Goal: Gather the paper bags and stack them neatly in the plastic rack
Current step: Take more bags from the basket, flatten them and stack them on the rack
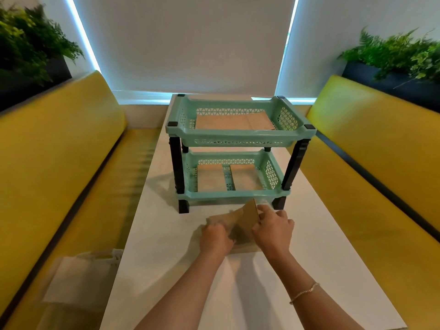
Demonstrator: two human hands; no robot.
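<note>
Creased brown paper bag (242, 222) (blurred), pinched by curled fingers of left hand (215, 238) and right hand (273, 231)

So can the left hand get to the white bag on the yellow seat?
Probably not right now: the left hand is holding the brown bag with the right hand. Nothing blocks the white bag otherwise.

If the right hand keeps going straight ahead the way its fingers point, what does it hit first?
Probably the front rim of the rack's lower tray, just beyond the right hand, which grips a brown paper bag with the left hand. Depth is unclear.
</note>
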